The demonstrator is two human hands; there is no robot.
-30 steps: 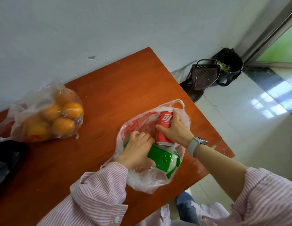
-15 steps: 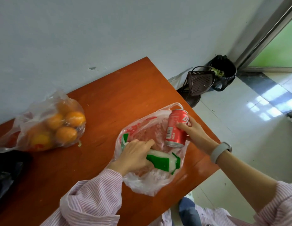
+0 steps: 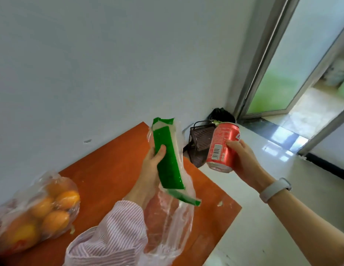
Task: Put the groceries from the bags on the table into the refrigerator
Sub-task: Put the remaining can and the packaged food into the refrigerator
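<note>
My left hand [image 3: 151, 169] grips a green and white packet [image 3: 168, 160], lifted upright above the orange wooden table [image 3: 102, 169]. A clear plastic bag with red print [image 3: 167, 223] hangs around my left wrist and under the packet. Out past the table's right edge, my right hand [image 3: 242, 160] holds a red soda can [image 3: 223, 146], tilted, over the floor. A clear bag of oranges [image 3: 38, 210] lies on the table at the left. The refrigerator is not in view.
A dark slatted basket [image 3: 200, 139] and a black bin bag [image 3: 222, 116] stand on the floor in the corner behind the table. A glass door frame [image 3: 263, 60] and a doorway are at the right, with shiny white floor tiles [image 3: 273, 217] below.
Both hands have risen from the printed bag: the left pulled the green packet out and up, the right carried the red can up and to the right. The view has tilted upward.
</note>
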